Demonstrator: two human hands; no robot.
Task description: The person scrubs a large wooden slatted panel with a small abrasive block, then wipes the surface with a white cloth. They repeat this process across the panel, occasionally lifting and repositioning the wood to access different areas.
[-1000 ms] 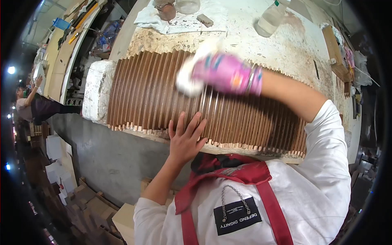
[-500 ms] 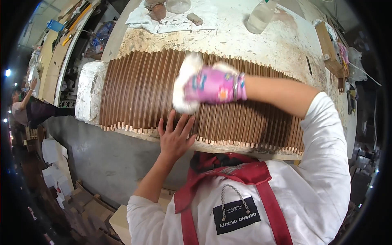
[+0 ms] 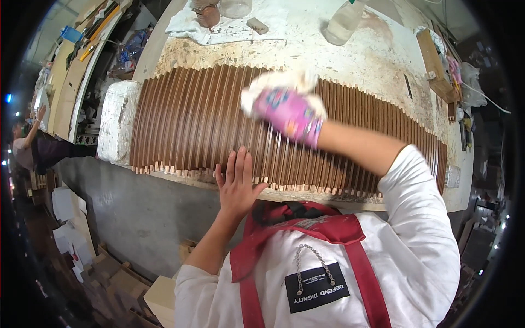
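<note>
A long row of narrow brown wooden strips (image 3: 186, 120) lies side by side across the workbench, pale tips showing at their near ends. My bare left hand (image 3: 237, 183) rests flat on the near ends of some strips, fingers stretched out and pointing away from me. On my right hand (image 3: 290, 112) is a pink patterned glove; its fingers press a white cloth (image 3: 299, 82) onto the far part of the strips. The cloth bunches out around the glove and hides the strips beneath it. A white wrapped block (image 3: 118, 121) stands against the left end of the row.
On the far side of the workbench (image 3: 306, 60), a white towel (image 3: 183, 22) bears jars and a small grey block (image 3: 257, 25). A clear bottle (image 3: 344, 24) stands farther right. A wooden beam (image 3: 435, 65) lies along the right edge. Another person (image 3: 41, 145) stands at far left.
My right hand with the cloth has swept to the right and tilted, uncovering strips to its left. My left hand has shifted slightly right, its fingers now closer together.
</note>
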